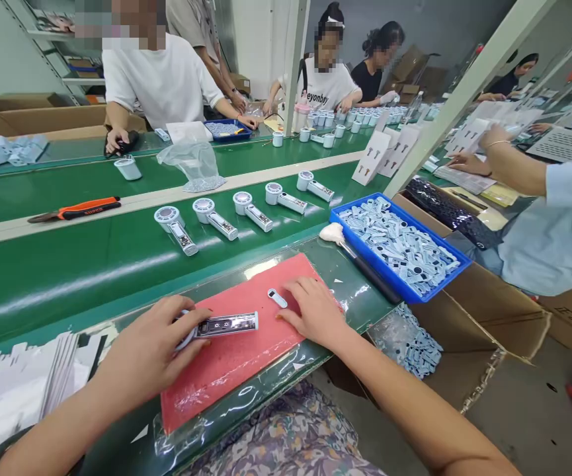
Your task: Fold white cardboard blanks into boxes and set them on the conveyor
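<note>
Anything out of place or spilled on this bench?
Below the blue tray, a heap of small pale parts lies on the cardboard box flap, outside the tray. Orange-handled pliers lie alone on the green belt.

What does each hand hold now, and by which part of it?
The left hand holds the white handheld device by its round head end. The right hand holds nothing; it lies on the red mat beside a small white part.

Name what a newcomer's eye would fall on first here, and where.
The red mat at the near edge stands out: the left hand grips a white device on it, the right hand lies flat beside a small white part. Behind, a row of devices lies on the green belt; to the right sits a blue tray full of pale parts.
</note>
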The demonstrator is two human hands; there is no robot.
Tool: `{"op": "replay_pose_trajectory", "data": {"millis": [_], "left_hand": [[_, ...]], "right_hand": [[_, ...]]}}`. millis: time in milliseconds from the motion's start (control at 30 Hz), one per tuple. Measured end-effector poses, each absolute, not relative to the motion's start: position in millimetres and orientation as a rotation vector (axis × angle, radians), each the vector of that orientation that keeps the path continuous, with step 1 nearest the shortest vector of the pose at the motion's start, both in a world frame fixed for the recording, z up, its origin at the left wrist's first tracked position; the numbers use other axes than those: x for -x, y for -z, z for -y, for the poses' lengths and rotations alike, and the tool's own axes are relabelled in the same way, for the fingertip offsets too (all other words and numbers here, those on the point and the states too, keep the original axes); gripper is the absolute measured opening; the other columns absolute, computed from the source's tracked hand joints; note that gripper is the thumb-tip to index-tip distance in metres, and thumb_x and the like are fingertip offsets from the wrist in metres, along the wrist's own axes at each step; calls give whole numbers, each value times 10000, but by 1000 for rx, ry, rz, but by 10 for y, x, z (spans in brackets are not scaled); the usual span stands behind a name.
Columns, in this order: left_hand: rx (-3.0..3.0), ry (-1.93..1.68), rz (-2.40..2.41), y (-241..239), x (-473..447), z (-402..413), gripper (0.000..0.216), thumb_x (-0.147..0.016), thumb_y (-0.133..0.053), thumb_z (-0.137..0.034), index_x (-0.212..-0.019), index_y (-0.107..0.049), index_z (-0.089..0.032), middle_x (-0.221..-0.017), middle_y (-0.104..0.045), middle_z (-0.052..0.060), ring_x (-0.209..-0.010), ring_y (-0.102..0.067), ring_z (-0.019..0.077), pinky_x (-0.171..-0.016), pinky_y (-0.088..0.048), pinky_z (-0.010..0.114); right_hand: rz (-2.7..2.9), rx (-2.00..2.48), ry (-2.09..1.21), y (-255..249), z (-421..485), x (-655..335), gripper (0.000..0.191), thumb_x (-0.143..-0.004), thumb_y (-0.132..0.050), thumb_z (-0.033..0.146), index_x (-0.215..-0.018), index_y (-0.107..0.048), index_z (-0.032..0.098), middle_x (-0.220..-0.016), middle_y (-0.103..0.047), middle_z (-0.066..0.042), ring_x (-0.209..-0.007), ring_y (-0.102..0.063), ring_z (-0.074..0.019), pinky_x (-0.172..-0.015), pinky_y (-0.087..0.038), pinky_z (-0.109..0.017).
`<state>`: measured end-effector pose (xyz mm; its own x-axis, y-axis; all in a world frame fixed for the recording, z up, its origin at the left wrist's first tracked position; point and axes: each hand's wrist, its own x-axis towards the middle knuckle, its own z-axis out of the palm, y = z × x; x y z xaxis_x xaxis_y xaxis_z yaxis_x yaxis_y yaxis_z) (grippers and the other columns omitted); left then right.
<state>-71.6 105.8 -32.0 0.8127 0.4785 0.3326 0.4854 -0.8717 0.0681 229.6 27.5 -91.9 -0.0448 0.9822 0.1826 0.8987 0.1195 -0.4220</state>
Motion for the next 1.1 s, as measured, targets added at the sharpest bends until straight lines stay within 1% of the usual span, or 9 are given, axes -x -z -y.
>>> {"op": "replay_pose_trajectory", "data": {"millis": [167, 267, 400, 500, 667, 800, 900, 1000, 1100], "left_hand": [[2991, 504, 776, 407, 532, -996, 234, -987, -499, -310, -1085, -688, -216, -982, -669, 94, -836, -655, 253, -708, -564, 386], [3032, 407, 824, 508, 459, -993, 239, -980, -537, -313, -1137, -686, -211, -1012, -674, 103, -872, -640, 276, -746, -572, 424], [3133, 546, 896, 553, 482, -972, 403, -977, -601, -348, -1350, -568, -200, -1229, -667, 127, -1084, -642, 300, -914, -571, 470], [3192, 759, 941, 533, 496, -944, 420, -989, -606, -383, -1357, -538, -190, -1279, -663, 129, -1168, -632, 290, -983, -550, 463], [3229, 823, 910, 487, 424, -908, 200, -1029, -520, -309, -1122, -666, -210, -1103, -721, 89, -1041, -662, 249, -902, -553, 415], [3248, 860, 973, 488, 391, -899, 218, -1021, -493, -262, -1046, -707, -228, -1004, -728, 58, -935, -674, 218, -810, -567, 354], [3285, 829, 1064, 503, 387, -926, 217, -1004, -511, -241, -1017, -728, -251, -970, -725, 35, -918, -687, 198, -785, -585, 312], [3276, 802, 1069, 496, 393, -920, 205, -988, -523, -226, -986, -724, -264, -932, -717, 20, -880, -693, 190, -752, -591, 299], [3211, 829, 935, 498, 420, -824, 192, -994, -504, -228, -950, -688, -260, -932, -711, 21, -892, -686, 202, -742, -587, 311]], "right_hand": [[1967, 1913, -214, 918, -246, -2286, 92, -981, -639, 252, -990, -694, 179, -1066, -692, -131, -987, -631, -294, -866, -482, -422], [1887, 1833, -345, 793, -282, -2243, 116, -981, -574, 180, -1034, -677, 181, -1003, -707, -99, -902, -654, -246, -799, -487, -366], [1768, 1539, -685, 560, -248, -2049, 285, -1004, -487, 173, -1256, -619, 192, -942, -730, -45, -830, -681, -193, -743, -496, -310], [1849, 1476, -790, 443, -236, -1842, 250, -1017, -473, 174, -1206, -636, 193, -956, -752, -43, -838, -696, -193, -757, -488, -312], [2017, 1568, -786, 407, -299, -1662, 194, -1013, -499, 140, -1117, -657, 182, -1046, -760, -62, -896, -702, -221, -754, -451, -326], [2061, 1608, -578, 491, -289, -1657, 151, -1008, -543, 173, -1036, -691, 190, -965, -721, -64, -874, -659, -227, -743, -431, -339], [1997, 1590, -486, 624, -288, -1659, 89, -970, -633, 186, -979, -719, 207, -1011, -691, -63, -952, -626, -236, -794, -449, -354], [1866, 1515, -667, 725, -299, -1687, 140, -966, -641, 139, -1001, -732, 239, -1050, -712, -22, -1034, -633, -217, -913, -464, -374], [1791, 1484, -905, 732, -283, -1747, 235, -947, -682, 173, -1160, -718, 266, -1156, -728, -13, -1116, -641, -229, -1037, -450, -425]]}}
